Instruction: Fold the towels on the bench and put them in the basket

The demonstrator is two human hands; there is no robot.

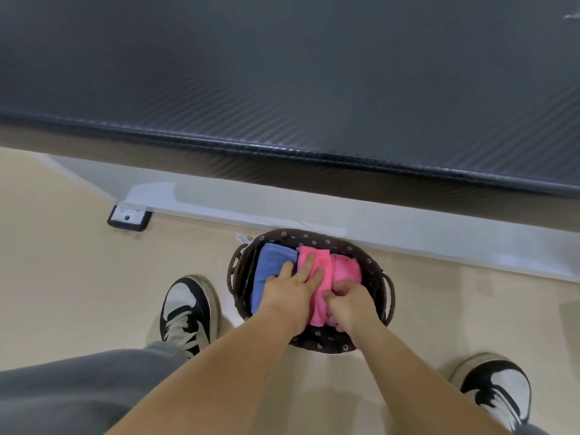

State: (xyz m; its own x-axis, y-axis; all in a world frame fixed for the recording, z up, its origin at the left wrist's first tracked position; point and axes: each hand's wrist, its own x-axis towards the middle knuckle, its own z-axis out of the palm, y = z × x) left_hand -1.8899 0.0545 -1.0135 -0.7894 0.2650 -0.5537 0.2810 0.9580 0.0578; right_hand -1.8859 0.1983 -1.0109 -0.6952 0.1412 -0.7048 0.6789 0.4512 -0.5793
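Note:
A dark oval basket point(370, 265) with a flower-print lining stands on the floor below the bench. Inside it lie a folded blue towel point(270, 265) on the left, a folded pink towel point(320, 296) in the middle and another pink towel point(346, 268) on the right. My left hand point(293, 285) lies flat with straight fingers, pressing on the blue towel and the middle pink towel. My right hand point(346, 301) has its fingers curled into the pink fabric at the right, pinching it.
The dark bench top point(282, 73) fills the upper view, with its white frame point(408, 227) and a foot point(128, 216) on the beige floor. My two black-and-white sneakers point(188, 309) point(499, 390) stand either side of the basket.

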